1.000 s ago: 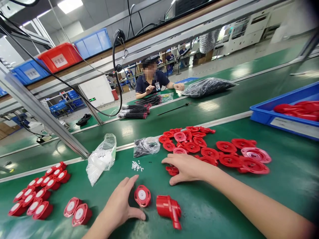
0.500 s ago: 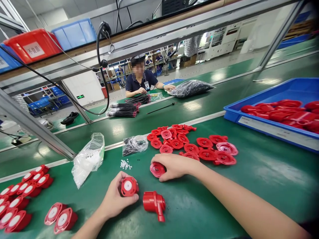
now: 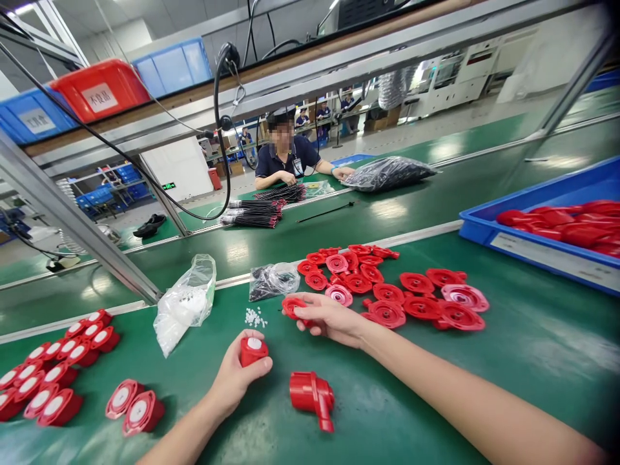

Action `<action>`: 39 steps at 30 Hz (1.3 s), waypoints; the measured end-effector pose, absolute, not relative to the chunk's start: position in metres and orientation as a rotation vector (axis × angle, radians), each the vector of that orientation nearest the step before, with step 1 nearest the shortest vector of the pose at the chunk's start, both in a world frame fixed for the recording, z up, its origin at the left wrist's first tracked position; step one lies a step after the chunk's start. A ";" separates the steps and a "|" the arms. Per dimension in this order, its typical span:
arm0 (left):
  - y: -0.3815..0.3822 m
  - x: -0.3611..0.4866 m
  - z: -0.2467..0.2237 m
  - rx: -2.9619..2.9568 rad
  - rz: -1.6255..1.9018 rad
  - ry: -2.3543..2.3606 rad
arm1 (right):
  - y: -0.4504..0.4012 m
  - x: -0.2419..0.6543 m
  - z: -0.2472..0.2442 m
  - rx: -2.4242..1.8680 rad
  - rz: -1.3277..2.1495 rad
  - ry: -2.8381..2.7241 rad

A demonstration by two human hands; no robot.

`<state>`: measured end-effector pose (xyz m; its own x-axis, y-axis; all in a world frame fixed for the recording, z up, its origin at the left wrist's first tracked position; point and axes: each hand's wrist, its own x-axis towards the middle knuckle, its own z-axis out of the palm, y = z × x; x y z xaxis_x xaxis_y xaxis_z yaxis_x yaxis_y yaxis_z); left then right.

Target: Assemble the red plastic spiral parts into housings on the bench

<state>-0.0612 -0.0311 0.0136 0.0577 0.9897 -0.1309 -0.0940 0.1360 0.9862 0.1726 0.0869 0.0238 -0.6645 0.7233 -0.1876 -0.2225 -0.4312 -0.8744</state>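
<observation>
My left hand [image 3: 237,374] is wrapped round a red plastic housing [image 3: 254,352] with a white disc on its top. Just above the table, my right hand [image 3: 324,314] grips a red round cover [image 3: 293,307] by its edge. Between and below the hands, a red housing with a side spout [image 3: 312,392] lies on its side. Small white plastic pieces [image 3: 255,317] lie in a loose heap beyond my left hand. Several flat red covers [image 3: 385,312] are spread past my right hand, some paler and shinier than others.
Several red housings with white discs [image 3: 53,374] stand in rows at left, two more [image 3: 140,410] nearer. A clear bag of white parts [image 3: 186,303] and a small bag of black parts [image 3: 271,282] lie behind. A blue tray [image 3: 537,248] holds red parts. A co-worker [image 3: 285,155] sits opposite.
My right hand has lifted the red cover and tilted it, moving towards my left hand. The housing in my left hand is turned more upright. The whole view has shifted a little.
</observation>
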 end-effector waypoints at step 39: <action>-0.030 -0.054 0.012 1.450 1.011 1.454 | 0.058 0.157 0.016 -0.653 1.868 -1.622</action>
